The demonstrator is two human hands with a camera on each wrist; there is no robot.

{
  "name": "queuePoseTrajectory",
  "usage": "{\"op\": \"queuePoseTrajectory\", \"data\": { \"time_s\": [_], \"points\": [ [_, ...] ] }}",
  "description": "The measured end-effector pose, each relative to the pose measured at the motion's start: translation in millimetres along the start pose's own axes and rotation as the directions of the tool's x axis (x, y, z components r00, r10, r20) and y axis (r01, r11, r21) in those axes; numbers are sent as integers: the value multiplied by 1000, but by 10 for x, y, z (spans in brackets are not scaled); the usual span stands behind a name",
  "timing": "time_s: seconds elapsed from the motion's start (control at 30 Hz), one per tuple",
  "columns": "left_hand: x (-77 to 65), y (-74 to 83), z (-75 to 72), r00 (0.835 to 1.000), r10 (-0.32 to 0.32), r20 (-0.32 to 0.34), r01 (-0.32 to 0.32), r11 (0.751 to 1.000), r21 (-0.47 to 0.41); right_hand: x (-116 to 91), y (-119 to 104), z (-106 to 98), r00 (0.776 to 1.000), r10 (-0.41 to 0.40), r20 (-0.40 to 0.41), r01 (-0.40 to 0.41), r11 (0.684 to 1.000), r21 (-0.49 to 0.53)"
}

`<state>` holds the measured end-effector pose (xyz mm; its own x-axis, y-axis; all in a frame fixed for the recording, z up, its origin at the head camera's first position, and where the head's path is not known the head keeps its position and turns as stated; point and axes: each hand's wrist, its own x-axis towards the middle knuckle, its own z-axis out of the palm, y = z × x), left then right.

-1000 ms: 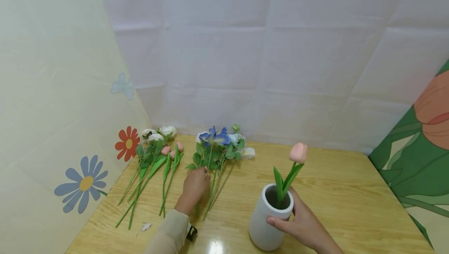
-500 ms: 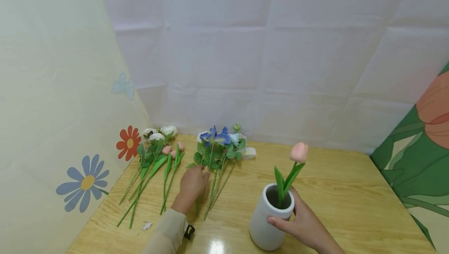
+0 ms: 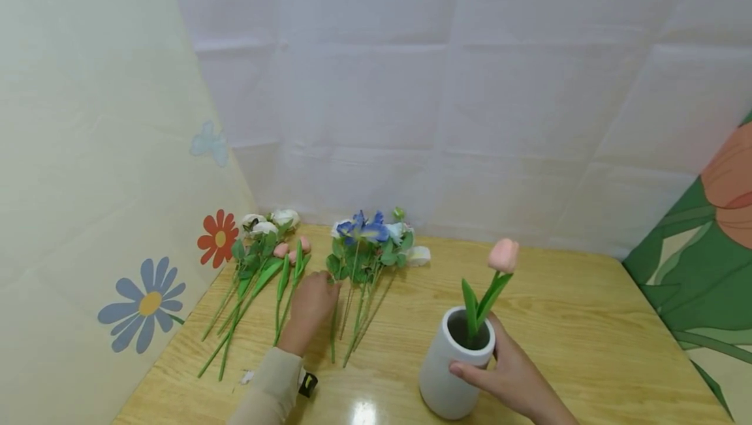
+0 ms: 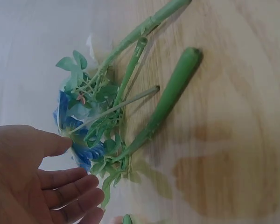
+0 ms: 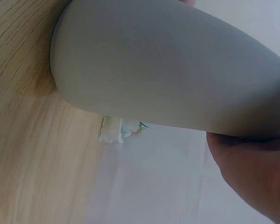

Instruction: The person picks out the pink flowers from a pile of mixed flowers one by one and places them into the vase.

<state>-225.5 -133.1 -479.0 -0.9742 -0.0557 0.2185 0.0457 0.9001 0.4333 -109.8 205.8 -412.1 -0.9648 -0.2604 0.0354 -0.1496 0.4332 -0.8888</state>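
Observation:
My right hand grips a white vase, thumb on the front of it and fingers round its far side. A pink tulip with green leaves stands in the vase. In the right wrist view the vase fills most of the picture. My left hand is over the table between the blue and white flower bunch and the pink tulips. The left wrist view shows its fingers relaxed and parted from the thumb, nothing between them, with a blue flower just beyond.
White roses lie at the far left with their stems toward the front. A scrap of white paper is near the left sleeve. A white cloth hangs behind the wooden table, with printed sheets on both sides.
My left hand has shifted left, away from the stems of the blue and white bunch, uncovering a green stem. The right hand still holds the vase in place.

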Motion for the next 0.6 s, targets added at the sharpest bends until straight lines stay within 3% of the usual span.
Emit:
{"op": "queuePoseTrajectory", "data": {
  "time_s": [0.17, 0.6],
  "points": [
    [-2, -51, -38, 1000, -12, 6, 12, 999, -33, 0, 2, -3, 1000, 6, 3, -6, 1000, 5],
    [-29, -175, -161, 998, -55, 6, 55, 998, -14, 8, 3, -14, 1000, -5, 16, 4, 1000, 6]
  ]
}}
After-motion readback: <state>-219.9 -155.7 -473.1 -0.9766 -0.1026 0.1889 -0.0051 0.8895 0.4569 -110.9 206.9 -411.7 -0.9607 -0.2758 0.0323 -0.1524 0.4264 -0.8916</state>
